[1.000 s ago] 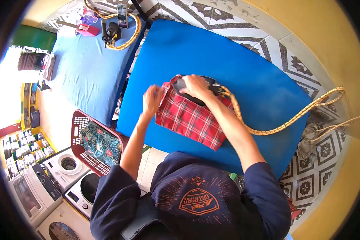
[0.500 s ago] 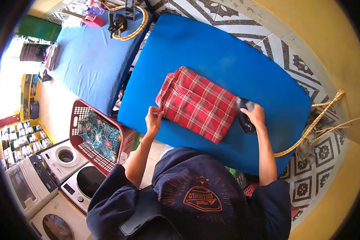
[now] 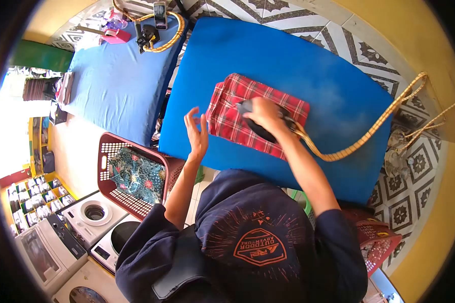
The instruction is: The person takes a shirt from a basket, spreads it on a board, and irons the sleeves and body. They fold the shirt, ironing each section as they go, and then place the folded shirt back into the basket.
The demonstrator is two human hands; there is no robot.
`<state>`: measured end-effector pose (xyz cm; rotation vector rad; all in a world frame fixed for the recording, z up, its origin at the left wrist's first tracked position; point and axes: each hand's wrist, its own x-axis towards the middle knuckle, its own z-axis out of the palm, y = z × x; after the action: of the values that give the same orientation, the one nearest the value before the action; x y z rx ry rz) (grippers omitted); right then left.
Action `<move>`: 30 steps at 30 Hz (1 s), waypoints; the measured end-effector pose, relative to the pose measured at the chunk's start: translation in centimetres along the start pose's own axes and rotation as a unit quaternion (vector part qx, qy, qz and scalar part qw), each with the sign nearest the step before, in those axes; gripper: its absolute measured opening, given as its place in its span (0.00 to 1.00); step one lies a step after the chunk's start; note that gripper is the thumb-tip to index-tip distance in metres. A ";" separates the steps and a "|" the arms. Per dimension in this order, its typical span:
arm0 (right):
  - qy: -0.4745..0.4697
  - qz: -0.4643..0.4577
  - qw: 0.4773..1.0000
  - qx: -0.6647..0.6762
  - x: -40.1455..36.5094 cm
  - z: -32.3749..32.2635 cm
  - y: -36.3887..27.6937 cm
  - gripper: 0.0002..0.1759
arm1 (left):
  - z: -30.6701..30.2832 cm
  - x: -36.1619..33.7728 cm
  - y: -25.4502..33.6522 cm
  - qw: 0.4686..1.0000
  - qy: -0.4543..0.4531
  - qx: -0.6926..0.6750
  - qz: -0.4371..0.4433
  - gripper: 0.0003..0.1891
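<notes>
In the middle of the frame, a folded red plaid cotton garment (image 3: 227, 115) is lying flat on a bright blue padded table (image 3: 313, 65). A black clothes iron (image 3: 258, 131) is sitting on the garment's near right part. The right hand (image 3: 264, 112) is covering the iron's handle, with the fingers wrapped tightly around it. A braided yellow cord (image 3: 359, 141) is trailing from the iron toward the right edge of the frame.

The left hand (image 3: 197, 132) is hovering just left of the garment, over the table's edge. Its palm is lifted and its fingers are spread apart, touching nothing.

The garment is probably light, soft and limp, so it is likely to shift or crease under a push. It is best pinned or lifted at its folded edges. The iron looks rigid and weighty, and only the handle is safe to grip.

At lower left, a maroon perforated plastic basket (image 3: 136, 143) is holding a dark floral cloth (image 3: 134, 169).
</notes>
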<state>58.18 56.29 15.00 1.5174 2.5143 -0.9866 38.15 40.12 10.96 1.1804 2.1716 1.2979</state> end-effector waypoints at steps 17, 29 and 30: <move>0.209 0.227 0.951 0.028 -15.5 0.0 19.7 0.34 | 8.6 -0.7 -2.8 0.880 -0.222 0.309 0.284 0.35; 0.185 0.209 0.821 0.498 -18.1 13.3 18.1 0.27 | 31.0 7.0 13.0 0.718 -0.546 0.375 0.212 0.40; 0.176 0.196 0.839 0.476 -17.2 14.4 19.2 0.24 | 30.7 8.0 13.1 0.700 -0.554 0.363 0.266 0.37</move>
<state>78.60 41.20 -0.03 2.4924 1.7090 -2.2053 59.57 66.69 7.02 2.1841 1.3326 -0.3813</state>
